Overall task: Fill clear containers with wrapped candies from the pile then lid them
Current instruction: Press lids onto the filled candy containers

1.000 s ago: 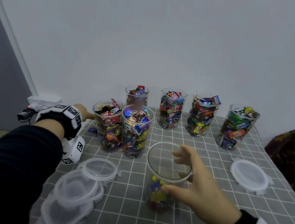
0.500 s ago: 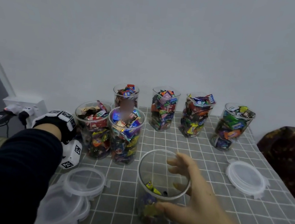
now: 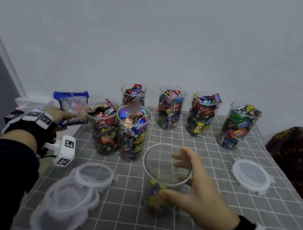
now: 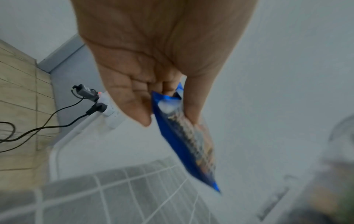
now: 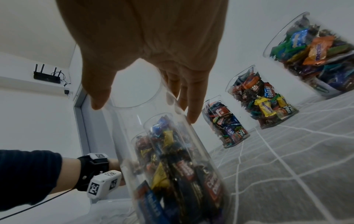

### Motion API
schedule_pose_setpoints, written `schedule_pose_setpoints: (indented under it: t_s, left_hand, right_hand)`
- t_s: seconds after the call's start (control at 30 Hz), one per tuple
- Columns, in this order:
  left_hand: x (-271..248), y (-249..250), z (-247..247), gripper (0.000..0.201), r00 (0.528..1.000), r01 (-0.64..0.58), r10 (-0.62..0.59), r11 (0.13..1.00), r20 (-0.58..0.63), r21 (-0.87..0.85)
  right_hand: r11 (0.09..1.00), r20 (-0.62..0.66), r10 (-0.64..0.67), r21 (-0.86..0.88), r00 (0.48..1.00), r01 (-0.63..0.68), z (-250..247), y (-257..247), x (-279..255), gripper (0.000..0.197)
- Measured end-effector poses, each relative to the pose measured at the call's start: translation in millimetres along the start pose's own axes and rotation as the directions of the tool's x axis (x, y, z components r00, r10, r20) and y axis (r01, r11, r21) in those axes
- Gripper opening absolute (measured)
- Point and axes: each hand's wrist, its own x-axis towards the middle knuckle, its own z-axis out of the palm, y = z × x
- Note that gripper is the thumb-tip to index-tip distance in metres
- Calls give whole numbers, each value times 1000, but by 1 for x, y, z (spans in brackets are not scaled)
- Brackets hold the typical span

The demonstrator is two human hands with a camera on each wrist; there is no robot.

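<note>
- Nearest, at lower left: stack of clear lids (image 3: 73, 195), loose and overlapping on the grey gridded surface (image 3: 230, 214).
- Right hand (image 3: 199, 201), fingers spread and curved around the upper wall of a clear container (image 3: 164, 180), thumb on the near side, fingertips at the far rim; steadying it, apparently.
- Inside that container, only a shallow layer of wrapped candies (image 5: 172, 163) at the bottom; upper part bare, so filling barely begun here.
- Further right, a single lid (image 3: 251, 175) lying flat, apart from everything else.
- Middle left: two filled containers (image 3: 118, 130) touching side by side, heaped to the brim, unlidded.
- Left hand (image 3: 58, 114) raised past the surface's left edge, thumb and fingers pinching one end of a blue candy bag (image 3: 72, 105); a likely refill source, not yet over the open container.
- Farthest, along the wall: four more filled containers (image 3: 203, 113) in a row, all without lids.
- Progress judged: six full, one nearly empty, none lidded; remaining work is filling the seventh and lidding all.
</note>
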Motion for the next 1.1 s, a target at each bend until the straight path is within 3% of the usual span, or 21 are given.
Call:
schedule_pose_setpoints:
  t_s: [0.1, 0.17, 0.27, 0.43, 0.57, 0.63, 0.7, 0.77, 0.8, 0.87, 0.97, 1.1]
  left_hand:
    - [-2, 7, -27, 40, 984, -161, 151, 979, -93, -121]
    - [-15, 22, -45, 34, 944, -284, 259, 953, -202, -105]
    - [-38, 48, -65, 42, 886, -435, 397, 890, -241, -135]
    - [-114, 90, -51, 27, 780, -623, 612, 740, -131, -253]
    - [-187, 99, -32, 19, 690, -656, 721, 663, 71, -360]
    - [-216, 93, -24, 24, 632, -638, 748, 651, 203, -411]
    - [-235, 82, -13, 32, 562, -627, 756, 654, 337, -423]
    - [-245, 69, -1, 38, 514, -592, 724, 687, 460, -421]
    - [-249, 62, 4, 36, 497, -572, 701, 708, 512, -413]
    - [-252, 49, 13, 35, 476, -528, 648, 752, 595, -396]
    - [-252, 31, 17, 41, 446, -478, 581, 798, 681, -368]
    - [-248, 6, 12, 57, 440, -458, 461, 854, 770, -249]
  right_hand:
    - [1000, -16, -11, 1, 1000, 11, 2, 1, -1, 88]
    - [1000, -29, -21, 3, 999, 21, 3, 2, -2, 92]
    - [1000, -32, -24, 1, 999, 24, 3, 0, -3, 91]
    - [999, -17, -42, -25, 999, 42, 1, -3, -4, 97]
    - [990, 12, -77, -118, 997, 78, -9, -9, -12, 110]
    - [983, -128, -184, -45, 975, 180, -16, -19, -19, 93]
    - [950, -297, -277, 59, 914, 308, -24, -34, -23, 71]
    - [905, -377, -284, 199, 881, 377, -31, -51, -21, 49]
    - [884, -370, -257, 284, 893, 372, -34, -60, -20, 39]
    - [865, -275, -217, 390, 937, 315, -34, -77, -18, 38]
    - [897, -83, -194, 388, 977, 211, -31, -89, -20, 36]
    - [935, 153, -132, 348, 979, 72, -19, -85, -31, 21]
